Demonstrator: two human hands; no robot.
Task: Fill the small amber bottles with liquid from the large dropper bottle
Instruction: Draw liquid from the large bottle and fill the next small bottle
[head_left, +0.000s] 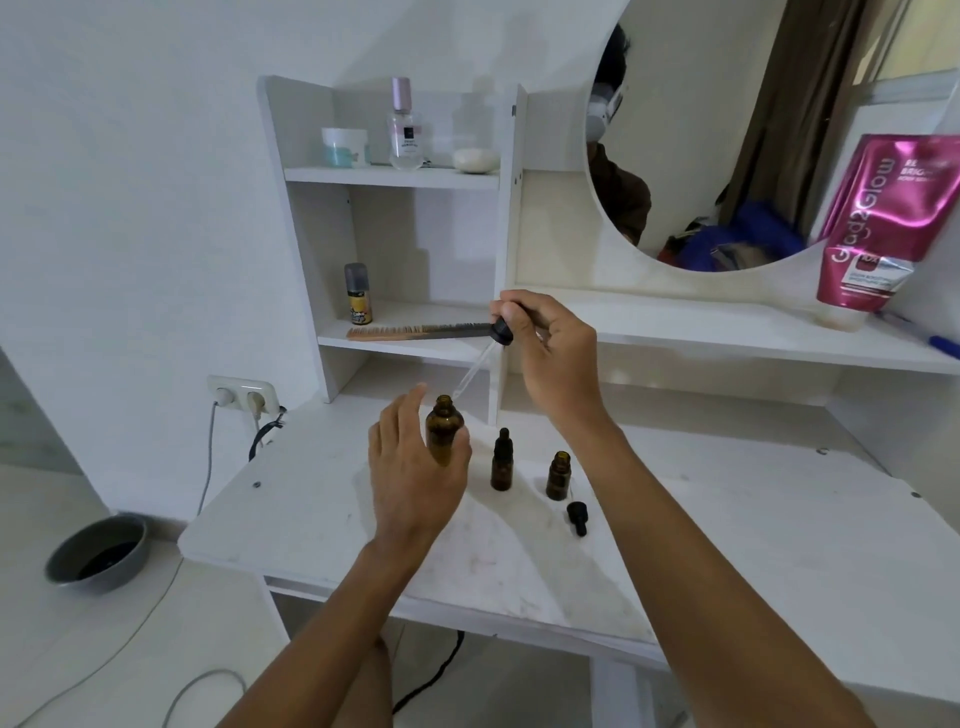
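- Head view: our left hand holds the large dropper bottle upright between the thumb and loosely curled fingers, its mouth uncovered. We judge that this steadies it for the glass tube. Its base is hidden behind the hand, so we cannot tell whether it rests on the table.
- Our right hand pinches the dropper at its black bulb, fingers closed round it. The tube slants down, its tip just beside the large bottle's mouth.
- We cannot tell whether the tube carries liquid.
- Near on the right stand the capped small amber bottle and the open small amber bottle, which is probably the one to be filled.
- A loose dropper cap lies just in front of the open one, set aside to keep its mouth free.
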